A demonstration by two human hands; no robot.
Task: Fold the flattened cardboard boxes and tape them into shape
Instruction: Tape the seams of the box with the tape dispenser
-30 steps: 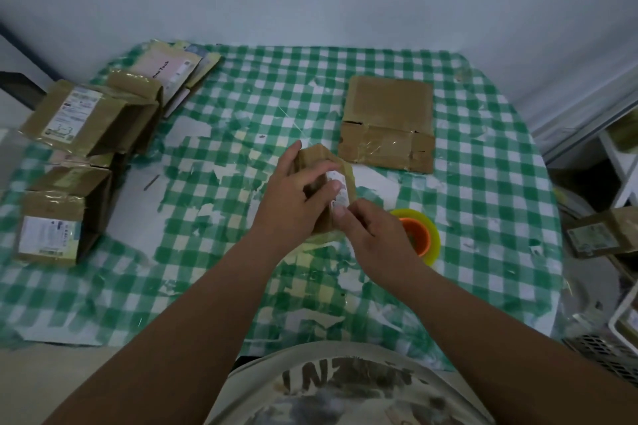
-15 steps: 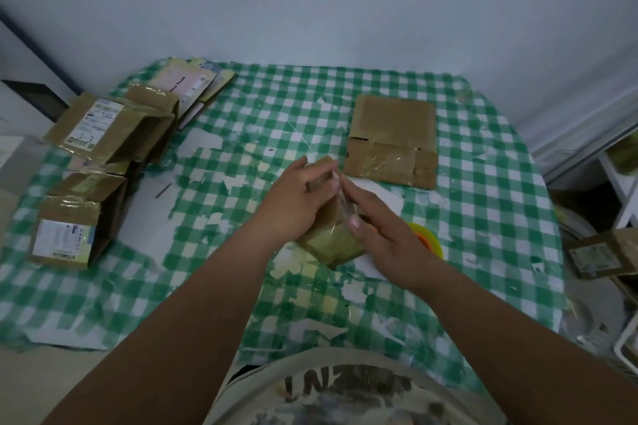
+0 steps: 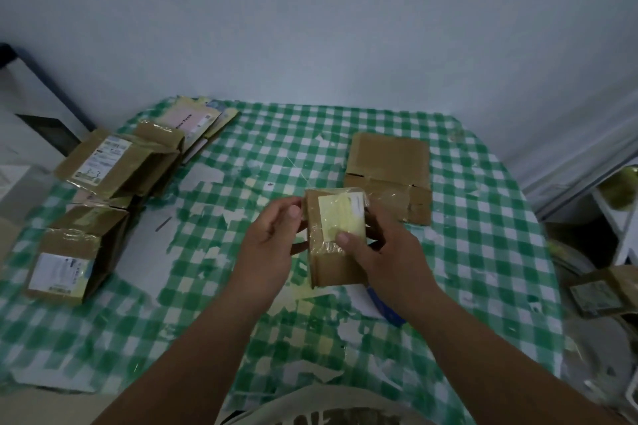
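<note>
Above the table's middle I hold a small brown cardboard box [image 3: 336, 266] with a pale yellow label and shiny clear tape on its upper face. My left hand [image 3: 267, 245] grips its left side, thumb near the top left corner. My right hand [image 3: 383, 254] grips its right side, with the thumb pressing on the tape at the label's lower edge. A flattened brown box [image 3: 388, 166] with tape along its near edge lies on the table beyond my hands. The tape roll is hidden behind my right hand and the box.
Folded boxes with labels sit at the left: one near [image 3: 74, 255], one farther [image 3: 114, 159], with flat mailers [image 3: 193, 119] behind. The table carries a worn green checked cloth [image 3: 483, 252]. A blue-edged thing [image 3: 386, 309] peeks under my right wrist. Shelving and a box [image 3: 600, 291] stand right.
The small box has been turned so its labelled, taped face points up at me. My right thumb has moved onto the tape. The view has tilted up, and the tape roll is now hidden.
</note>
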